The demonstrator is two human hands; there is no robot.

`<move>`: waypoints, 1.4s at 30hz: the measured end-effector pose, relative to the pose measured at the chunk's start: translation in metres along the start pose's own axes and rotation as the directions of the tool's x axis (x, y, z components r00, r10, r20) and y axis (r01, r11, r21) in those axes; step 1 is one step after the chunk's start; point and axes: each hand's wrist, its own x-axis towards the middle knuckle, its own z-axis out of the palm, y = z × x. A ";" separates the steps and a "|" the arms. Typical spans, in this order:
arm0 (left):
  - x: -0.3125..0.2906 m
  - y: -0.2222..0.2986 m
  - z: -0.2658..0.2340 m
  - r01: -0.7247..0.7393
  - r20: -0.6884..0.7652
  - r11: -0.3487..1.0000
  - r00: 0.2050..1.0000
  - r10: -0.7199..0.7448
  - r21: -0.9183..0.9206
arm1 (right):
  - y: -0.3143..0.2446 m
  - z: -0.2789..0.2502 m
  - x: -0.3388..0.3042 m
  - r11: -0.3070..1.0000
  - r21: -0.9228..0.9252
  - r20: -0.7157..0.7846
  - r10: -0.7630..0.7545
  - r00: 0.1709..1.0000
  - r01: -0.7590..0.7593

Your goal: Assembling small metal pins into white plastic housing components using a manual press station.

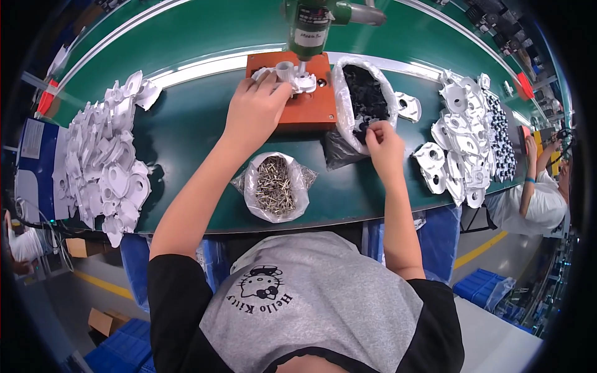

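My left hand [255,110] rests on a white plastic housing [292,78] that sits on an orange jig block [308,102], under a green powered screwdriver [308,28] hanging from above. My right hand [384,146] reaches into a clear plastic bag of small black parts [365,93], fingers pinched on one black piece at the bag's near edge. An open bag of metal screws [275,185] lies between my forearms near the front edge of the green bench [186,143].
A heap of white plastic housings [106,165] covers the left of the bench. More white housings [460,149] and a row of black parts [500,140] lie on the right. Another person in a white shirt [541,199] sits at the far right. Blue crates [479,289] stand on the floor.
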 end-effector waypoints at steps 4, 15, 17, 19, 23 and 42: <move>-0.010 -0.005 0.013 -0.002 -0.015 1.000 1.000 0.002 0.022 | 0.004 -0.012 0.003 0.982 0.165 0.072 0.083 0.994 -0.093; -0.013 -0.004 0.011 0.004 0.039 0.999 0.999 -0.002 -0.044 | -0.052 -0.002 0.036 0.768 0.626 0.243 -0.030 0.970 -0.133; -0.014 -0.002 0.011 0.045 0.004 0.992 0.999 -0.045 -0.120 | -0.072 0.014 0.046 0.779 0.619 0.222 -0.052 0.974 -0.100; -0.014 -0.001 0.009 0.061 0.004 0.990 0.998 -0.061 -0.126 | -0.081 0.037 0.063 0.865 0.498 0.135 -0.146 0.980 0.060; -0.015 0.000 0.007 0.124 0.058 0.980 0.992 -0.116 -0.155 | -0.098 0.062 0.078 0.907 0.335 0.062 -0.290 0.955 0.254; -0.014 0.000 0.012 0.139 0.043 0.978 0.990 -0.134 -0.155 | -0.087 0.057 0.062 0.758 -0.030 0.166 -0.639 0.751 0.652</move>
